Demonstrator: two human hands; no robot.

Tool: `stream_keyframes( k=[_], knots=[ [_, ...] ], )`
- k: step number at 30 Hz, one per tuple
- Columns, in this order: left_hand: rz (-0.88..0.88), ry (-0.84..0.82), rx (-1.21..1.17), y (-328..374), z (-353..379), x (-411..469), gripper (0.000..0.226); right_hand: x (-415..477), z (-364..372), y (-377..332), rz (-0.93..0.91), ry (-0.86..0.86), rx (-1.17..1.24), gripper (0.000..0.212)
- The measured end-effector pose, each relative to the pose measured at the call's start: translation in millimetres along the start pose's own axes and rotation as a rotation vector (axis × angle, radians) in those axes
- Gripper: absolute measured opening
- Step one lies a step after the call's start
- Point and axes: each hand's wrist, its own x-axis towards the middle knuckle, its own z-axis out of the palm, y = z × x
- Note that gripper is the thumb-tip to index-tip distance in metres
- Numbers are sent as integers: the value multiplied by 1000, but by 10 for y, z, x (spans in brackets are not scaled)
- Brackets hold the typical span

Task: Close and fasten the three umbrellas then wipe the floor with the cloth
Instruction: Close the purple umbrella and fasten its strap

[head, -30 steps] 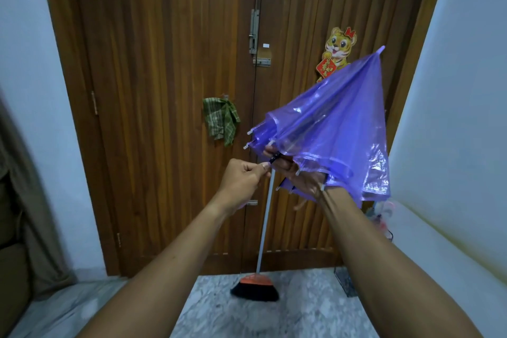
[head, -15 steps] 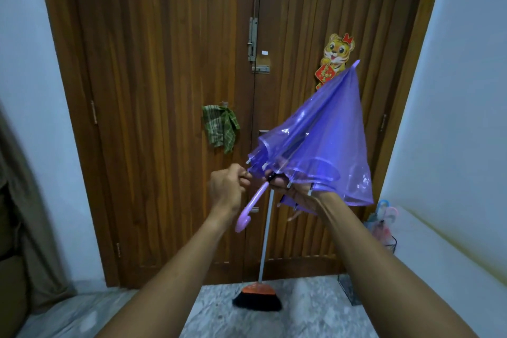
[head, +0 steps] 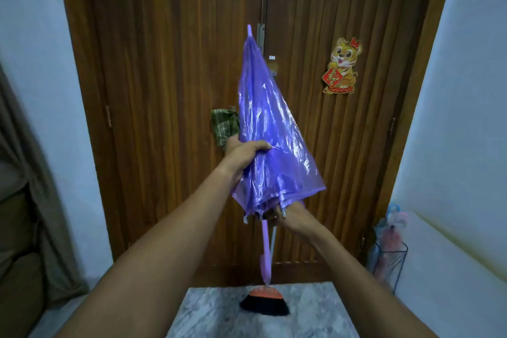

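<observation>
A green checked cloth (head: 223, 126) hangs on the wooden door (head: 164, 90). Just right of it, the left hand (head: 244, 152) wraps round the collapsed canopy of the purple umbrella (head: 274, 123), held tip-up with its hooked handle pointing down. Below stands a broom (head: 264, 302) on the marble floor (head: 214, 313). The right hand (head: 293, 217) grips the gathered rib tips. Farther right are a tiger sticker (head: 343, 66) and a wire stand (head: 391, 258) holding other umbrellas.
</observation>
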Motion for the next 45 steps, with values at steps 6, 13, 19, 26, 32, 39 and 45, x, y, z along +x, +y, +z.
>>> stream_keyframes(
  k=[6,13,19,26,32,39,45],
  knots=[
    [248,167,12,364,-171,-9,36,-90,-177,120,-48,-71,83,19],
    [305,-101,74,375,-86,-223,33,54,-531,-760,-451,645,70,71],
    [341,-319,40,354,118,-338,33,181,-335,-1029,-618,332,369,46],
    [298,-493,335,403,-6,-386,64,171,-286,-1008,-573,480,396,31],
    [230,-771,182,345,-54,-417,98,206,-245,-1130,-623,480,293,50],
    [277,-452,77,282,-106,-406,47,42,-482,-1286,-432,-21,207,55],
    [117,-373,-105,324,-232,-282,28,85,-604,-836,-196,-65,252,40]
  ],
)
